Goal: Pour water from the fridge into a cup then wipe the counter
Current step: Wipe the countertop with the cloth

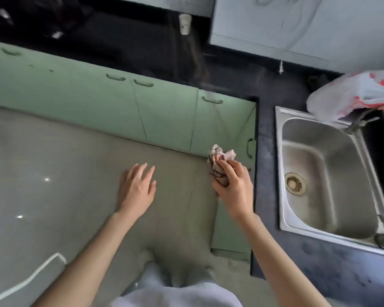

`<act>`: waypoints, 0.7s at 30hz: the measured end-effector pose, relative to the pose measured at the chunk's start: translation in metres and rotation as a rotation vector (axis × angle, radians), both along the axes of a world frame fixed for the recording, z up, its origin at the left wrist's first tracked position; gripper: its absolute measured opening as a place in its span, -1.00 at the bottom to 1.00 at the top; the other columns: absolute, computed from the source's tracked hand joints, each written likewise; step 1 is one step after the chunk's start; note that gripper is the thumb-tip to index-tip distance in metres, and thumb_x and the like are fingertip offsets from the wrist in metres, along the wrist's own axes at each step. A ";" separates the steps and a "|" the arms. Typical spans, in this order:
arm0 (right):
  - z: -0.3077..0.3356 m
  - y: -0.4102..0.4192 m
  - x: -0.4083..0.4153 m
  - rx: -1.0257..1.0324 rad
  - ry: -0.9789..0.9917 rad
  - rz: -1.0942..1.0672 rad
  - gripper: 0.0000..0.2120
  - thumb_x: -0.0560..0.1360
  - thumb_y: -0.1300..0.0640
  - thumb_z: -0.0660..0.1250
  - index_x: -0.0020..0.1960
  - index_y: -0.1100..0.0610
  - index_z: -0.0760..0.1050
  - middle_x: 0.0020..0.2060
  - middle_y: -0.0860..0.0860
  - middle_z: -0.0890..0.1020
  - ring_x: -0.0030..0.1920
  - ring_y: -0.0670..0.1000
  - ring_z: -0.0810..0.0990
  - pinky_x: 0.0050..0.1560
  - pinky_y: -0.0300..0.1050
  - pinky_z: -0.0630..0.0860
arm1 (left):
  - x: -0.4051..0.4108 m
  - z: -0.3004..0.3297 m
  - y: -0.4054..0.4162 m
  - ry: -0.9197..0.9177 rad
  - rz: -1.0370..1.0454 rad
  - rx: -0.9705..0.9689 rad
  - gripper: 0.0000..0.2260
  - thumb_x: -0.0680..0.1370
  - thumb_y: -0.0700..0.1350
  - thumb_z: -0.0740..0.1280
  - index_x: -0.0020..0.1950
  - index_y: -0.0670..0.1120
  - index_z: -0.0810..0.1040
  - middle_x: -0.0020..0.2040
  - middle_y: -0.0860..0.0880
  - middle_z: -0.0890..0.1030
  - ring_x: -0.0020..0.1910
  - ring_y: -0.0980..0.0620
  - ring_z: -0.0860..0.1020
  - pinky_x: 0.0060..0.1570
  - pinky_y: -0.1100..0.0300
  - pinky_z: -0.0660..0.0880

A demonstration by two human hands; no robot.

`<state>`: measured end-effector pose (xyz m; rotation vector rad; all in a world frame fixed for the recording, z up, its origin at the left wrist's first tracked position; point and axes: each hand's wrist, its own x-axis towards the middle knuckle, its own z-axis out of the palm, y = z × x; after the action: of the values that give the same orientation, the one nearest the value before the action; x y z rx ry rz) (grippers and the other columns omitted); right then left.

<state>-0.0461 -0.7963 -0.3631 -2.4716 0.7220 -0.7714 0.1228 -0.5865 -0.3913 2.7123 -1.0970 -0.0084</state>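
Observation:
My right hand point(235, 187) grips a crumpled greyish-pink cloth point(220, 160), held in the air just left of the dark counter point(268, 151) edge. My left hand point(136, 188) hangs open over the floor, fingers spread, holding nothing. A white paper cup point(185, 24) stands on the dark counter at the back, near the wall. The fridge is not in view.
A steel sink point(319, 173) is set in the counter on the right, with a tap point(357, 124) behind it and a white-and-red plastic bag point(353, 96) beside it. Green cabinet doors point(120, 103) run below the back counter. Grey floor tiles lie underfoot.

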 end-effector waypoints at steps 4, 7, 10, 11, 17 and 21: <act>-0.007 0.050 0.082 -0.030 0.022 0.096 -0.49 0.26 0.20 0.54 0.21 0.09 0.58 0.07 0.05 0.60 -0.01 0.15 0.54 -0.09 -0.11 0.50 | 0.057 0.005 0.074 -0.032 0.117 -0.002 -0.56 0.51 0.00 0.10 0.21 -0.18 0.59 0.17 -0.22 0.58 0.10 -0.25 0.55 0.09 -0.10 0.47; -0.011 0.083 0.138 -0.033 0.025 0.193 -0.47 0.24 0.20 0.56 0.21 0.09 0.58 0.05 0.05 0.60 -0.03 0.15 0.54 -0.09 -0.09 0.51 | 0.091 0.009 0.122 -0.052 0.214 -0.010 -0.57 0.51 0.00 0.10 0.20 -0.17 0.59 0.16 -0.21 0.59 0.11 -0.24 0.56 0.11 -0.15 0.50; -0.014 0.114 0.189 -0.013 0.029 0.282 -0.46 0.24 0.22 0.55 0.21 0.10 0.57 0.06 0.06 0.60 -0.05 0.18 0.55 -0.08 -0.03 0.55 | 0.117 0.010 0.163 -0.066 0.310 -0.019 -0.57 0.51 0.00 0.10 0.20 -0.16 0.59 0.16 -0.20 0.59 0.13 -0.24 0.56 0.14 -0.17 0.49; -0.015 0.123 0.205 -0.012 0.030 0.312 -0.46 0.24 0.23 0.55 0.21 0.11 0.57 0.06 0.06 0.60 -0.05 0.19 0.56 -0.08 -0.02 0.56 | 0.125 0.009 0.176 -0.068 0.339 -0.019 -0.57 0.50 0.01 0.10 0.20 -0.16 0.59 0.15 -0.19 0.59 0.14 -0.24 0.56 0.14 -0.17 0.49; -0.022 0.166 0.305 -0.018 0.045 0.496 -0.46 0.24 0.23 0.57 0.21 0.12 0.58 0.06 0.07 0.60 -0.03 0.19 0.57 -0.10 -0.03 0.54 | 0.176 -0.002 0.233 -0.050 0.508 -0.014 -0.56 0.49 0.01 0.11 0.22 -0.15 0.58 0.19 -0.19 0.59 0.18 -0.26 0.55 0.17 -0.18 0.47; -0.030 0.188 0.383 -0.023 0.026 0.607 -0.48 0.22 0.25 0.57 0.17 0.16 0.59 0.06 0.08 0.61 -0.03 0.19 0.59 -0.17 -0.03 0.57 | 0.226 -0.004 0.255 -0.074 0.602 0.003 -0.56 0.50 0.00 0.10 0.25 -0.15 0.56 0.22 -0.18 0.58 0.20 -0.26 0.53 0.18 -0.18 0.46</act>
<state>0.3371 -0.6083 -0.3934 -2.5127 -0.0493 -0.5116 0.3487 -0.3313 -0.3952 2.9473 -0.2569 0.1857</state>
